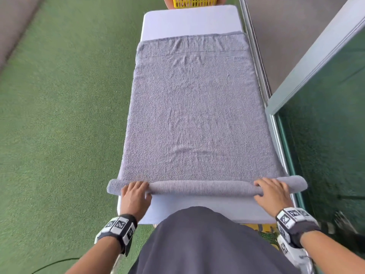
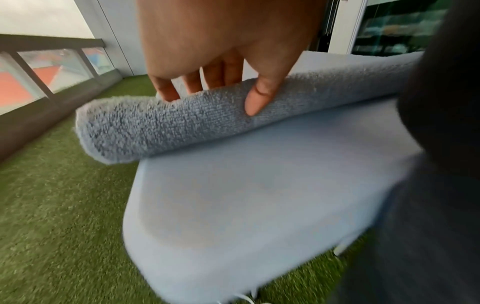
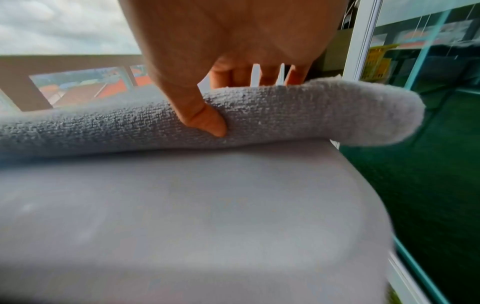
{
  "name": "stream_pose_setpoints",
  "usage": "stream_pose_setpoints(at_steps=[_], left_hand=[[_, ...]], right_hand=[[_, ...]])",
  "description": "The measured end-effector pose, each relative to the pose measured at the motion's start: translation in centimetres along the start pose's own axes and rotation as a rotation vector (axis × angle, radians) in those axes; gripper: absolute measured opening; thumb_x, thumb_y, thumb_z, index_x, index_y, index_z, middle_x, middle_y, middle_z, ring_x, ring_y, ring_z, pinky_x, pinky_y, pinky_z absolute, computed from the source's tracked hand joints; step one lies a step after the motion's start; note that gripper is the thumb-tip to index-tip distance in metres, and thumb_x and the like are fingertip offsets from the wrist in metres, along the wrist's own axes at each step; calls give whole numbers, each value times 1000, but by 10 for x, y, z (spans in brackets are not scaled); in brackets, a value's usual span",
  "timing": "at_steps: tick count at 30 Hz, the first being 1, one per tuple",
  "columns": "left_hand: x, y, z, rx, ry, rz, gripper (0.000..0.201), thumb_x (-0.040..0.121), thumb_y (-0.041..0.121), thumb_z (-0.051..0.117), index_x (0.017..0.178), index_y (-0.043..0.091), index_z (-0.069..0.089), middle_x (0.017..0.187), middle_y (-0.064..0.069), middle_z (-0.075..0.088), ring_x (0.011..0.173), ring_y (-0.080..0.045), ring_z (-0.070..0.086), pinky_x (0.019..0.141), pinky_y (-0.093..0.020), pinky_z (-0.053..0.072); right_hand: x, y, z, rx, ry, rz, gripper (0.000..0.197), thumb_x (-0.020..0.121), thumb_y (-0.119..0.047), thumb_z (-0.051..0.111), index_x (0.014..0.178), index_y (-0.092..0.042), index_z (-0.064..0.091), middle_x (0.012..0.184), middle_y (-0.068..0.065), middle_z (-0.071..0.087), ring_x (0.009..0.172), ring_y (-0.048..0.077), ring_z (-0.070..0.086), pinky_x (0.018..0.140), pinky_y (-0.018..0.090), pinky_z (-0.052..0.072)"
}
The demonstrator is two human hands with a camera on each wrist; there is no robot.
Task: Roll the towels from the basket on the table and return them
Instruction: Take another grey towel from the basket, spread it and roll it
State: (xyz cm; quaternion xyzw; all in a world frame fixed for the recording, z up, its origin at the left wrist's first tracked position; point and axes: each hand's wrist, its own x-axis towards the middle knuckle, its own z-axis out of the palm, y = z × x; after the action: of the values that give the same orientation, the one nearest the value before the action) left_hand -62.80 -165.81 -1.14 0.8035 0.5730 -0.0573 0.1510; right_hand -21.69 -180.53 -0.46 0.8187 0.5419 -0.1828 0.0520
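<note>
one towel [image 1: 194, 115], one board [image 1: 190, 21], one basket [image 1: 194, 1], two hands [image 1: 136, 196]
</note>
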Motion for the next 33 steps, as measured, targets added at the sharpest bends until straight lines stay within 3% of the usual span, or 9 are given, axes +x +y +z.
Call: stream_pose_setpoints(at_steps=[4, 7, 12, 17, 20, 24, 28, 31, 33], left_hand=[[22, 8, -6, -71, 52, -20, 46, 91, 6, 44, 136, 11, 46, 137, -8, 52, 130, -26, 42, 113, -44, 19], [8, 3, 8, -86, 18, 29, 57, 96, 14, 48, 149, 9, 28, 154, -8, 28, 145, -25, 17, 119, -43, 2], [-20, -8, 27, -73, 5, 70, 63, 68, 18, 78, 127, 13, 56, 128, -6, 61, 124, -28, 51, 109, -46, 28], [0, 2, 5, -48, 110, 59, 28, 80, 36, 34, 95, 24, 56, 89, 6, 58, 88, -22, 54, 87, -40, 39], [12, 4, 4, -100, 163, -6, 49, 92, 32, 25, 128, 14, 53, 123, -5, 59, 118, -27, 52, 108, -45, 26], [5, 2, 16, -76, 52, 101, 64, 87, 42, 57, 141, 11, 43, 145, -4, 43, 139, -27, 33, 117, -37, -1], [3, -4, 21, -41, 50, 87, 56, 60, 13, 84, 113, 10, 65, 112, -7, 67, 110, -32, 61, 111, -43, 21], [13, -5, 10, -70, 135, 96, 13, 77, 21, 52, 88, 17, 59, 85, 1, 61, 83, -25, 57, 89, -49, 46], [20, -10, 11, -89, 149, 74, 30, 82, 17, 37, 102, 14, 59, 99, -5, 64, 96, -27, 57, 96, -53, 41]], right_hand=[[18, -6, -13, 62, 150, -18, 40, 90, -24, 40, 123, -22, 61, 129, -3, 59, 121, 21, 51, 110, 43, 26], [6, -4, 1, 120, 191, -72, 41, 95, -30, 52, 134, -18, 55, 138, 0, 54, 130, 23, 47, 113, 42, 20], [-16, 3, 22, 66, -10, -11, 61, 57, -15, 84, 113, -30, 64, 110, -8, 66, 105, 22, 58, 98, 41, 35], [11, -4, 1, 16, 108, -28, 29, 81, -28, 54, 106, -27, 69, 108, -9, 65, 105, 19, 56, 103, 42, 27], [21, -1, -4, 58, 241, -37, 48, 91, -32, 34, 131, -22, 58, 130, 1, 57, 118, 24, 53, 104, 43, 23], [10, 6, 10, 25, 152, -54, 58, 85, -39, 67, 138, -25, 50, 140, -2, 53, 133, 23, 45, 114, 47, 9], [4, 1, 12, 7, -16, 26, 55, 55, -17, 84, 104, -32, 65, 103, -10, 66, 101, 21, 62, 106, 52, 26], [14, -4, 1, -40, -20, -2, 32, 74, -31, 68, 104, -40, 63, 107, -19, 62, 108, 11, 56, 113, 48, 14], [21, -2, 0, -29, 31, -34, 35, 85, -35, 48, 117, -38, 61, 123, -17, 57, 118, 10, 50, 114, 48, 10]])
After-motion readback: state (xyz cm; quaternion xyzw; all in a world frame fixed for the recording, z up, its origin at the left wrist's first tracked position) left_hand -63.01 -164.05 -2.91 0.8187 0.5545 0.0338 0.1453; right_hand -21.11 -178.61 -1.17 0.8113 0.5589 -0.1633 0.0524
